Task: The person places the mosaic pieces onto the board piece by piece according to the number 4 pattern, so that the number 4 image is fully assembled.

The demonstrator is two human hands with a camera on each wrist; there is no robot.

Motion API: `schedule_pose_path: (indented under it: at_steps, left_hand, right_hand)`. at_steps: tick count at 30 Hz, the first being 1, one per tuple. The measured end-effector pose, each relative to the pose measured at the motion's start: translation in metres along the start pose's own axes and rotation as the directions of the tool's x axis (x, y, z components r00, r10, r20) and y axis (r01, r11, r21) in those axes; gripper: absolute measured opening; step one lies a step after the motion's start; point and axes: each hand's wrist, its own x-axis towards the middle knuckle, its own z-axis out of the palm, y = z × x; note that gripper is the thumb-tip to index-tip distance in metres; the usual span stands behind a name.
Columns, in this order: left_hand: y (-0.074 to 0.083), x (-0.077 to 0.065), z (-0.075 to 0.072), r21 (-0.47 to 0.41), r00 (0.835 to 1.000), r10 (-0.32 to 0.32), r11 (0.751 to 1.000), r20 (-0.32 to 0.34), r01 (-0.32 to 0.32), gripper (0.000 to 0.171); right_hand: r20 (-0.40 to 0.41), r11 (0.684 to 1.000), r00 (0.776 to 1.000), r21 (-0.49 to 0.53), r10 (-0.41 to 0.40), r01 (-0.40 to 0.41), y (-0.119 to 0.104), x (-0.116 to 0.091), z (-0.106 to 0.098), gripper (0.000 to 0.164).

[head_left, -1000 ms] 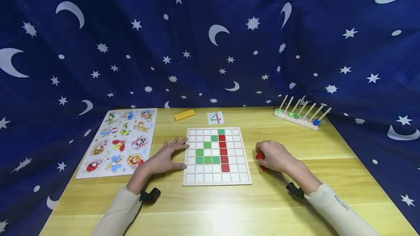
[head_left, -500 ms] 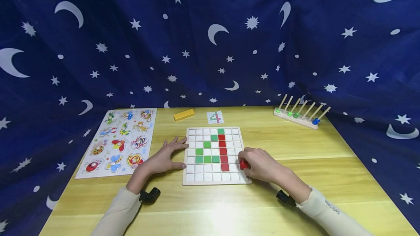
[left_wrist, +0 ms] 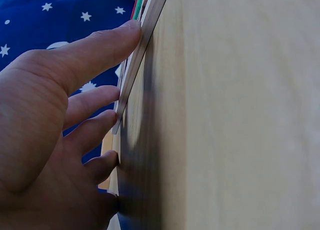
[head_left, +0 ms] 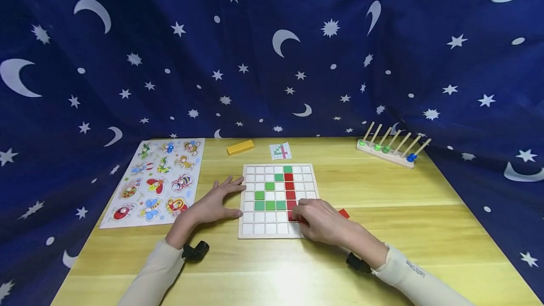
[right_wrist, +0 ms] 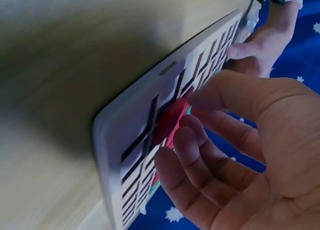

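Observation:
The white gridded board (head_left: 282, 236) lies flat on the wooden table, with a diagonal and a row of green tiles (head_left: 269, 205) and a column of red tiles (head_left: 290, 186) in its cells. My left hand (head_left: 214, 203) rests at its left edge, fingers spread and straight; the left wrist view shows the thumb against the board's side (left_wrist: 142, 42). Over the lower right cells, my right hand (head_left: 320, 221) pinches a red square tile (right_wrist: 172, 117), tilted close over the grid beside the red column. Another red piece (head_left: 344, 213) lies on the table just right of that hand, partly covered by it.
Behind the board lie a small pattern card (head_left: 280, 151) and a yellow block (head_left: 240, 147). An insect puzzle board (head_left: 155, 185) is at left. A peg rack (head_left: 384, 154) with green and blue beads stands at back right, before a starry blue curtain (head_left: 272, 60).
My right hand has moved left from the table onto the board, bringing a red tile; a red piece now shows on the table behind it. The left hand has stayed in place.

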Motion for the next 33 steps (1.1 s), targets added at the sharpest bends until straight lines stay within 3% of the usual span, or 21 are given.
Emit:
schedule_pose_path:
  at_steps: [5, 10, 33]
  left_hand:
    - [0.002, 0.000, -0.003, 0.006, 1.000, -0.002, 1.000, -0.002, 0.002, 0.074]
    - [0.001, -0.001, -0.004, 0.003, 1.000, -0.007, 1.000, -0.007, 0.007, 0.074]
    - [-0.002, 0.000, 0.001, -0.001, 1.000, 0.010, 1.000, 0.002, -0.010, 0.074]
  right_hand:
    - [-0.023, 0.996, 0.997, -0.044, 0.074, -0.075, 0.007, -0.004, -0.006, 0.021]
    - [0.002, 0.993, 0.994, -0.045, 0.113, -0.113, 0.012, -0.005, -0.007, 0.025]
    - [0.031, 1.000, 0.999, 0.004, 0.016, -0.017, -0.008, -0.001, 0.002, 0.011]
